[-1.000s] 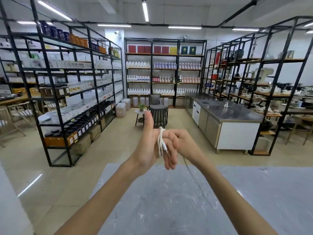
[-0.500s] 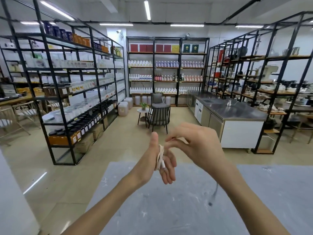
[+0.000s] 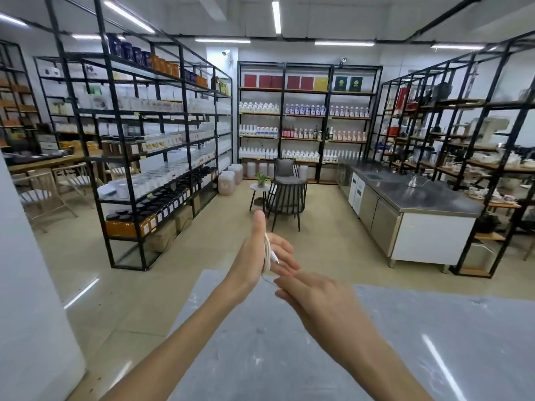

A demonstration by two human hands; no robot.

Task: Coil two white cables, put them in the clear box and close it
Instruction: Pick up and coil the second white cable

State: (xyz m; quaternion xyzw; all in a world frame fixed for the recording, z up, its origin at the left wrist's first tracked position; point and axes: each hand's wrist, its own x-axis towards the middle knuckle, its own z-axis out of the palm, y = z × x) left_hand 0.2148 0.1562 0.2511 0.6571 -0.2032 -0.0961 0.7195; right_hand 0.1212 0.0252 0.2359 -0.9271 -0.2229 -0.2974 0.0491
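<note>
White cable (image 3: pixel 267 253) is looped in several turns around the fingers of my left hand (image 3: pixel 254 256), which I hold up in front of me with the thumb pointing straight up and the fingers spread loosely toward the right. That hand is open rather than clenched; the coil sits across the palm side of the fingers, and one short plug end (image 3: pixel 276 260) sticks out over them. From the bottom of the coil a thin strand drops down and to the right, into my right hand (image 3: pixel 315 296).

Just below and to the right of the left, my right hand is seen from the back, its fingertips (image 3: pixel 282 283) close to the lower left fingers. The strand vanishes at those fingertips, so they seem to pinch it, though the back of the hand hides the contact and I cannot tell for sure.

Under both forearms lies a grey marbled tabletop (image 3: pixel 434 342). Farther off, black metal shelving (image 3: pixel 144 140) stands at the left, a dark chair (image 3: pixel 286 192) in the middle of the floor, and a steel counter (image 3: pixel 419 195) to the right.
</note>
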